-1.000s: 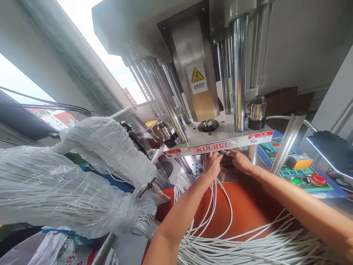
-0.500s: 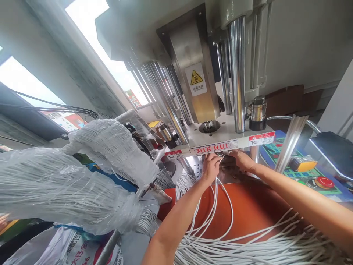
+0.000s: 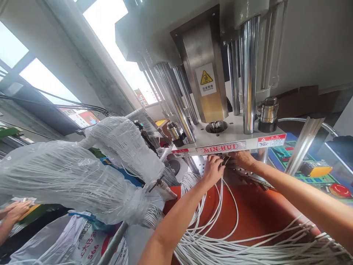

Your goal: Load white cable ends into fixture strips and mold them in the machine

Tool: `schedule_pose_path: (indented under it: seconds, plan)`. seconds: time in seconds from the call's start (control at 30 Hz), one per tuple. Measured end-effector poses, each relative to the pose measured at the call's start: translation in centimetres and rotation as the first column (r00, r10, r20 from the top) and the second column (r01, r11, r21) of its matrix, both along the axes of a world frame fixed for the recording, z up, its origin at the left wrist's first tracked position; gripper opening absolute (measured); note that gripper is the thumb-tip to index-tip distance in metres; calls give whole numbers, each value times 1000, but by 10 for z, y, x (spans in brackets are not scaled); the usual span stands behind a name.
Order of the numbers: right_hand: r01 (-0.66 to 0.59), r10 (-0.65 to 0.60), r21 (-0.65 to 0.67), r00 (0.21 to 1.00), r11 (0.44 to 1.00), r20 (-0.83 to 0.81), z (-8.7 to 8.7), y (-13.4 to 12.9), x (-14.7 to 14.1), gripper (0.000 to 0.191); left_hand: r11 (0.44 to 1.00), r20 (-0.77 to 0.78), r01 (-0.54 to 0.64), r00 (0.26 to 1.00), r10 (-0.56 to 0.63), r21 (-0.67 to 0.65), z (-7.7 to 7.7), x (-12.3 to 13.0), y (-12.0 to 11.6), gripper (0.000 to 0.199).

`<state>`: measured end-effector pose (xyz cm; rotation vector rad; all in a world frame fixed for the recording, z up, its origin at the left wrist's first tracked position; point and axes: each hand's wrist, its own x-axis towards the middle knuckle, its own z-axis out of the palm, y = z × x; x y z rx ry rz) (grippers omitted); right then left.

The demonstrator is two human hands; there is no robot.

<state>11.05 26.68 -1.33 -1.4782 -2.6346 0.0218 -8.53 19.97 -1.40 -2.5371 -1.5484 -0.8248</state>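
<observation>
Under the front edge of a press plate (image 3: 215, 147) marked MIN-HUI, both hands reach in side by side. My left hand (image 3: 213, 170) is beside thin white cables (image 3: 217, 211) that hang from under the plate; its fingers are partly spread and their tips go under the edge. To its right, my right hand (image 3: 244, 160) reaches under the plate with its fingertips hidden, so what it holds cannot be made out. Below the hands is a red-orange surface (image 3: 248, 213), with many white cables (image 3: 234, 254) lying across its front.
Plastic-wrapped cable bundles (image 3: 68, 180) hang on a rack at the left. A control panel with a red button (image 3: 339, 190) stands at the right. Another person's hands (image 3: 18, 211) show at the far left. Chrome columns (image 3: 250, 73) rise from the plate.
The view has shifted, so the press sits further right. The fingers of my left hand look more spread. A perforated metal part now shows below my right hand.
</observation>
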Motion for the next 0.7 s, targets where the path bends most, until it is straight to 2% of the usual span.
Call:
schedule_pose_path:
  seconds: [0.07,0.13,0.23,0.33,0.5,0.7]
  plan:
    - [10,-10,2,1000,1000,3,1,-1,-2,68,999,51,-54,997,54,4,0,-10,-7,18]
    - [-7,7,23,1000,1000,-2,-1,-4,-5,71,993,56,-116,992,116,1,0,-20,-13,21]
    - [-94,97,76,994,993,-40,-8,-7,-10,74,992,-32,-124,992,124,-1,0,-26,-18,39]
    - [-126,134,95,988,987,-79,-13,-6,-14,71,995,-141,-99,985,98,5,-1,-19,-13,51]
    - [-92,91,-5,990,996,-111,-7,0,-17,57,992,-145,-125,982,123,-2,-7,-8,-4,35]
    - [-158,147,-31,960,987,-238,3,14,-37,58,975,-78,-224,971,224,8,-6,-23,-10,28]
